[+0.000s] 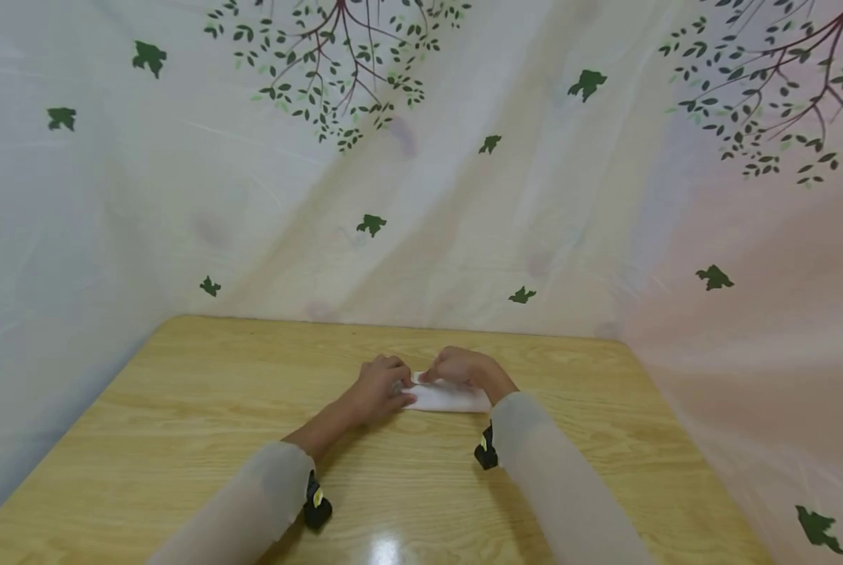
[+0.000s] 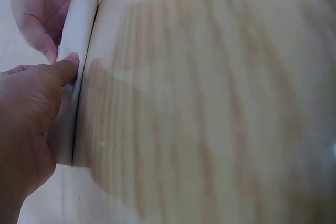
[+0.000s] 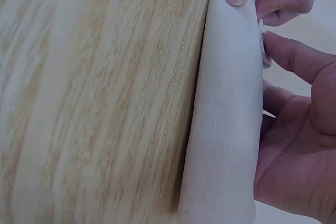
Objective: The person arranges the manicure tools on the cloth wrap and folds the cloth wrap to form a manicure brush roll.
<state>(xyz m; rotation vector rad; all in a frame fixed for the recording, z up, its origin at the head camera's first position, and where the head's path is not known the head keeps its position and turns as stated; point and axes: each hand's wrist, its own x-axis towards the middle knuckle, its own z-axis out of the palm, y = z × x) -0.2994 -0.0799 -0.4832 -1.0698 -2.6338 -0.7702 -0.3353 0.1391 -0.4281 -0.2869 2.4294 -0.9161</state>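
A white, fine-ribbed cloth [image 1: 448, 399], folded into a long narrow strip, lies flat on the wooden table. At its left end my left hand [image 1: 381, 388] pinches it, the thumb on top and the fingers at the far side. My right hand [image 1: 461, 366] reaches over the strip from the right. In the right wrist view, its thumb and fingers hold a small loose bit [image 3: 266, 45] at the cloth's far edge, close to the left fingers. The cloth's far side is partly hidden behind both hands.
The light wooden table [image 1: 238, 408] extends around the cloth. A pale curtain [image 1: 436, 259] printed with leaves and branches hangs behind it and along its sides. Black wrist devices [image 1: 317, 506] are strapped at both sleeve cuffs.
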